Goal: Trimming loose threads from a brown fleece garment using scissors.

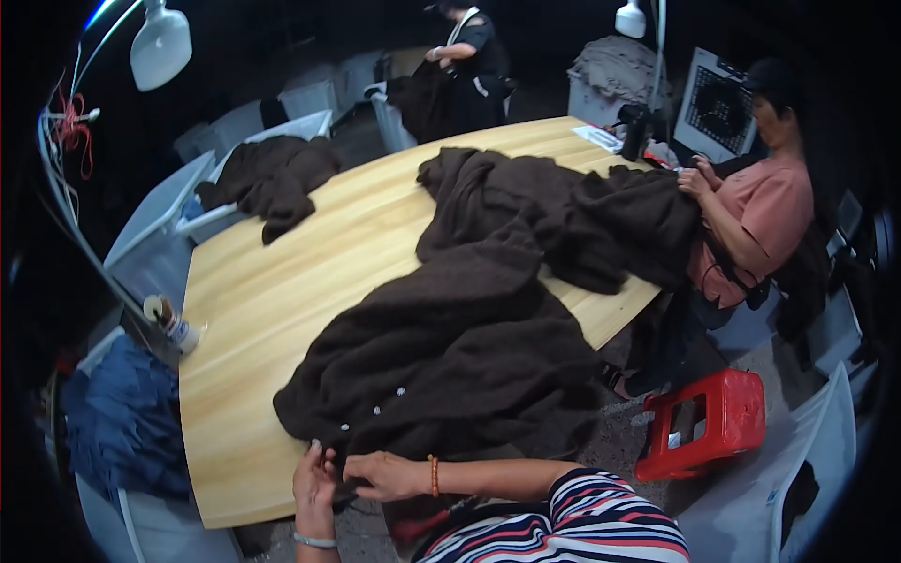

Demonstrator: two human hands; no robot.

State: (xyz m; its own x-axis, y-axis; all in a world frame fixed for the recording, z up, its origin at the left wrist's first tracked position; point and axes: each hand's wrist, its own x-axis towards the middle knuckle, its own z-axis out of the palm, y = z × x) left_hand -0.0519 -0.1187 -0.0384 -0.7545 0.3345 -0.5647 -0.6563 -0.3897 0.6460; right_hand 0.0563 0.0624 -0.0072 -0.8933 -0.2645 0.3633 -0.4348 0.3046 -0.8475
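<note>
A dark brown knitted garment (441,361) with several small white buttons lies spread over the near part of the wooden table. My left hand (313,480), a pale bangle at its wrist, is at the garment's lower left edge, palm turned inward and fingers loosely bent and apart. Just right of it, my right hand (383,476) points toward it, with a beaded bracelet on the wrist. Its fingers are bent and spread, close below the cloth. I make out nothing held in either hand; a fine thread would be too small to see.
More brown garments (554,202) are heaped on the table (239,347) before a person in pink (760,206). Another person (479,56) stands at the back. Bins hold brown (277,174) and blue cloth (127,413). A bottle (178,328) and red stool (704,422) stand nearby.
</note>
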